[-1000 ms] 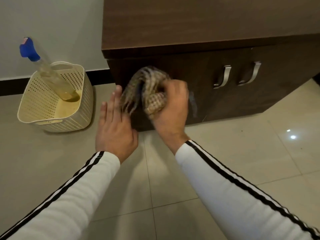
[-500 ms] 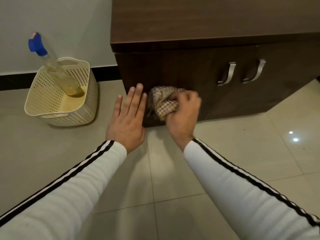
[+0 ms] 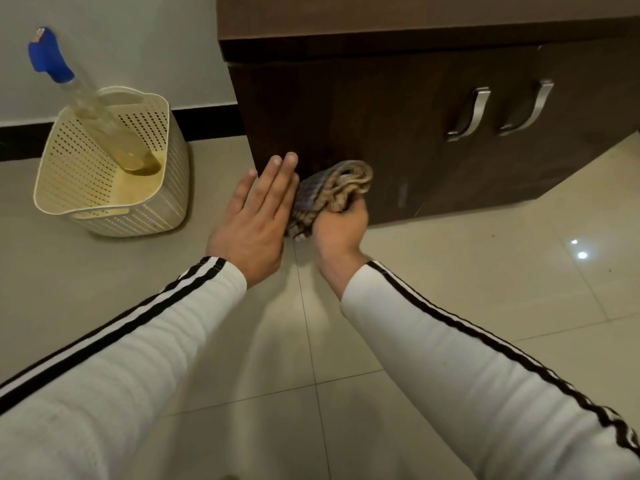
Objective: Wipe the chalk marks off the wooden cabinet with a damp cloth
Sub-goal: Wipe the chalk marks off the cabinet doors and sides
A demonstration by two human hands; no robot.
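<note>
Two hands are down low at the cabinet corner now. The right hand has its fingers curled round the bunched, checked cloth. It holds the cloth against the bottom left of the dark door front, just above the floor. The left hand lies flat, fingers straight and together, its edge right against the cloth. Its fingertips are up by the cabinet's left edge; whether they touch the wood, I cannot tell. One pale chalk mark shows on the door just right of the cloth.

Any writing? Only a small sticker on the blue cap of the spray bottle, too small to read. That bottle leans in the cream perforated basket off to the left by the wall. Two metal handles sit up on the right.

A second ago the cloth was higher on the door; it has come down and leftward to the corner. Half a second ago the left hand was already beside it, and now it sits closer, against the cloth.
</note>
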